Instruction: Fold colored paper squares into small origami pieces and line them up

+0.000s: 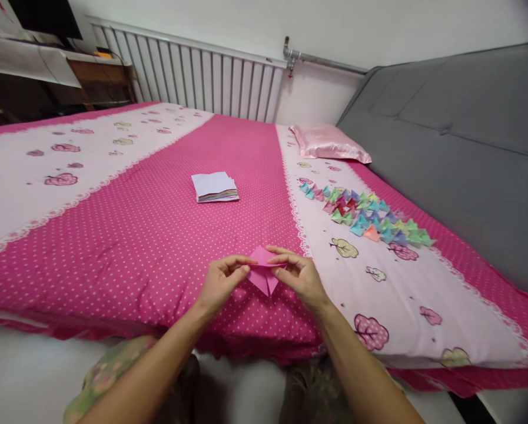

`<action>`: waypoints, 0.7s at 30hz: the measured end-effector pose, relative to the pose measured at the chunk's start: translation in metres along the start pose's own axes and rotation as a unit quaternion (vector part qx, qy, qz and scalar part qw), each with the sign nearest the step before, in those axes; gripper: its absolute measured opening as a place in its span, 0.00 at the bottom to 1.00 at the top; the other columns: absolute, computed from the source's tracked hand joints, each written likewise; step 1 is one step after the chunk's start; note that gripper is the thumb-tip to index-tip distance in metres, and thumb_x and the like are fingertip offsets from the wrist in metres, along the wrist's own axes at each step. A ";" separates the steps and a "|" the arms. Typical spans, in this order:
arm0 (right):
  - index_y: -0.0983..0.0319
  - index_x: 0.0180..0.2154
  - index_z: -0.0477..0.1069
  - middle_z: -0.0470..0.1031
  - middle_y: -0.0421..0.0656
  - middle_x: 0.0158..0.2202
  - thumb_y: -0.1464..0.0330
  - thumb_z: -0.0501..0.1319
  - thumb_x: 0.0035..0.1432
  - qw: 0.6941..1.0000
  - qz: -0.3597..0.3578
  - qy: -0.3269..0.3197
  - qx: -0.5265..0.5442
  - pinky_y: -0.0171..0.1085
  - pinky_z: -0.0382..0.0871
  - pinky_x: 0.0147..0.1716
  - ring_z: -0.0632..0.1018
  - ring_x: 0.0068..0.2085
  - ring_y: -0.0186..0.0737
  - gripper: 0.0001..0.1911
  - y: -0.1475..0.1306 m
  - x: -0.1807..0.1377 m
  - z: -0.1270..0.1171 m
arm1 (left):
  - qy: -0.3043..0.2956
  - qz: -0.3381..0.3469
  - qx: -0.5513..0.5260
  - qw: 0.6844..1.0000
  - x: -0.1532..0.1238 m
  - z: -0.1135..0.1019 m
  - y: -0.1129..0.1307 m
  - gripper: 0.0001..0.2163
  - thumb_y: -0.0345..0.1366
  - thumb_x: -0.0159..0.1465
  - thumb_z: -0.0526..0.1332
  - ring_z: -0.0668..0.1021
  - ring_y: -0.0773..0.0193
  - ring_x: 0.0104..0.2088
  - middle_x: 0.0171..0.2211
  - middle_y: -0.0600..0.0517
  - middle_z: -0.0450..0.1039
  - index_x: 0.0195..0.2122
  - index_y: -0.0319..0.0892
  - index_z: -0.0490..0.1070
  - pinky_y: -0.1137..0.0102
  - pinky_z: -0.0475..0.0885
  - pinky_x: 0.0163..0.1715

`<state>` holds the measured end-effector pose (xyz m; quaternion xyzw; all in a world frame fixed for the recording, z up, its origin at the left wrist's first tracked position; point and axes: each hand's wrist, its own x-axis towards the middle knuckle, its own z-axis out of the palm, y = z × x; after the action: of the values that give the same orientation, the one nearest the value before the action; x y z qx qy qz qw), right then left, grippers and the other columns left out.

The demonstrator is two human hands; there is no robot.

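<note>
A small pink folded paper (264, 272) is held just above the near edge of the bed. My left hand (222, 281) pinches its left side, fingers closed on it. My right hand (296, 274) pinches its top and right side, fingers also closed on it. Further back on the bed lies a stack of square paper sheets (215, 186), white on top with coloured edges. To the right, several small folded paper pieces (365, 217) in many colours lie in a long cluster.
The bed (158, 235) has a pink dotted cover with pale tree-print bands. A pink satin pillow (328, 142) lies at the far right by the grey padded headboard (458, 135). A white radiator (193, 73) lines the far wall.
</note>
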<state>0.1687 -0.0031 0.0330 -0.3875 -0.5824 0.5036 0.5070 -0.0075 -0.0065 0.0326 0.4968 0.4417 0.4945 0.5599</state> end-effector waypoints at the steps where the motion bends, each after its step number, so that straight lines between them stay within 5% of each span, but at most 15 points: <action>1: 0.62 0.31 0.75 0.69 0.49 0.50 0.68 0.64 0.47 1.000 0.000 0.007 -0.007 0.41 0.66 0.45 0.71 0.50 0.46 0.06 0.001 0.000 0.001 | 0.000 0.004 0.004 1.000 0.000 0.001 0.000 0.07 0.35 0.51 0.62 0.71 0.70 0.25 0.23 0.52 0.73 0.30 0.39 0.75 0.76 0.65 0.26; 6: 0.62 0.28 0.76 0.75 0.47 0.42 0.68 0.67 0.43 0.998 0.011 0.049 -0.023 0.41 0.65 0.45 0.73 0.46 0.45 0.06 0.005 0.002 0.006 | 0.003 0.003 0.011 1.000 0.000 0.004 -0.001 0.07 0.35 0.48 0.65 0.74 0.69 0.25 0.25 0.52 0.75 0.29 0.39 0.74 0.75 0.67 0.25; 12: 0.63 0.27 0.74 0.75 0.40 0.25 0.67 0.68 0.43 0.998 0.019 0.065 -0.017 0.33 0.66 0.26 0.73 0.26 0.35 0.07 0.013 -0.001 0.009 | 0.011 0.008 0.024 1.000 0.001 0.005 -0.006 0.08 0.37 0.48 0.66 0.73 0.70 0.21 0.24 0.51 0.76 0.27 0.38 0.74 0.76 0.68 0.21; 21: 0.62 0.27 0.67 0.71 0.37 0.23 0.66 0.68 0.41 0.993 0.032 0.110 0.031 0.30 0.66 0.23 0.72 0.24 0.32 0.13 0.013 -0.003 0.016 | 0.009 0.004 -0.018 1.000 0.002 0.007 -0.011 0.08 0.36 0.48 0.66 0.74 0.71 0.23 0.24 0.51 0.75 0.28 0.38 0.74 0.77 0.68 0.22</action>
<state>0.1529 -0.0068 0.0199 -0.4433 -0.4945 0.4916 0.5633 0.0008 -0.0053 0.0227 0.4839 0.4353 0.5093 0.5630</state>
